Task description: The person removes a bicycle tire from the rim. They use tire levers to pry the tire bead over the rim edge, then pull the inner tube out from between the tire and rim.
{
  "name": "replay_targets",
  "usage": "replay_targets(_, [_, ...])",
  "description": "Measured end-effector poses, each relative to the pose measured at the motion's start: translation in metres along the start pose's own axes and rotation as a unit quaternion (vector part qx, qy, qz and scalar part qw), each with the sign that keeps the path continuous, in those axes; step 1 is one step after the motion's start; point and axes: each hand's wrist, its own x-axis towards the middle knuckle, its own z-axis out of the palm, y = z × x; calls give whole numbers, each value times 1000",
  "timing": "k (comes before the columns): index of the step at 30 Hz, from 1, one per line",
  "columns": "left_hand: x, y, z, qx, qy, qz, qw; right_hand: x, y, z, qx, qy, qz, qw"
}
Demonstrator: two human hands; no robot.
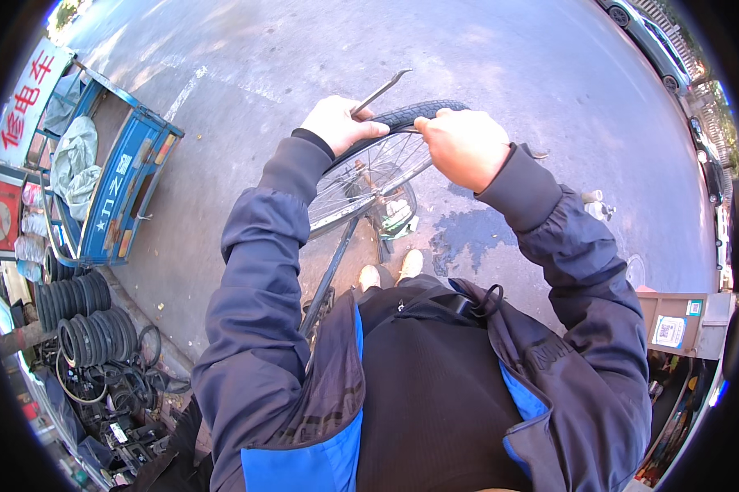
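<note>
your dark jacket is hanging open, and its cuffs are ending at your wrists, leaving both hands bare. your left hand is gripping a bent-tip metal lever, its free end pointing up and away, probably so it isn't fouling your thumb, which is resting at the tyre. the fingers of your right hand are gripping the black treaded tyre along the wheel's top edge; that spread between your hands is likely steadying the tilted bicycle wheel. below, a dark frame tube is running down beside your pale shoes, which are standing close, perhaps to spare you reaching. beyond, a wet patch is darkening the pavement. to the left, coiled black tyres are lying bunched, seemingly to save room, near a blue cargo cart. farthest off, parked cars are lining the right edge.
</note>
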Motion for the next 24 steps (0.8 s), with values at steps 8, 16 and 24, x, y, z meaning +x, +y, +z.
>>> replay_targets(8, [-8, 5, 23, 241, 110, 122, 957, -13, 3, 29, 47, 96, 25, 994])
replay_targets(16, [-9, 4, 23, 143, 109, 105, 978, -34, 23, 31, 207, 131, -11, 969])
replay_targets(24, [-1, 1, 22, 102, 89, 93, 987, -26, 16, 21, 152, 127, -6, 980])
